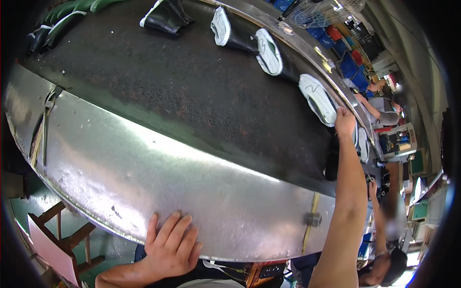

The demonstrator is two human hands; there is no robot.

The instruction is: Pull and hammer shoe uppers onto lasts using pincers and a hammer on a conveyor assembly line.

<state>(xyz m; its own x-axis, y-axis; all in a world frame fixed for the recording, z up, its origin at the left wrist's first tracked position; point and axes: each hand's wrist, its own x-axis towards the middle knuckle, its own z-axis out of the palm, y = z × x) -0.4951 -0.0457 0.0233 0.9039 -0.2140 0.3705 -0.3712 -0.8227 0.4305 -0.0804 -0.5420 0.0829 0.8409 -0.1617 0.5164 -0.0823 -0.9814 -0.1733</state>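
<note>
My left hand lies on the near edge of the bare metal table strip, fingers spread and holding nothing. My right arm is stretched far forward along the dark belt. At its end, my right hand has its fingers closed at the rim of a shoe upper with a white inside and black outside. The fingertips are partly hidden there. Farther left on the belt lie similar uppers, one beside it and another beyond. More white pieces show past my right wrist.
A black piece with a white edge and green pieces lie at the belt's far left. A fan stands behind the far rail. Co-workers sit at the right, one with an arm near the belt. A stool stands lower left.
</note>
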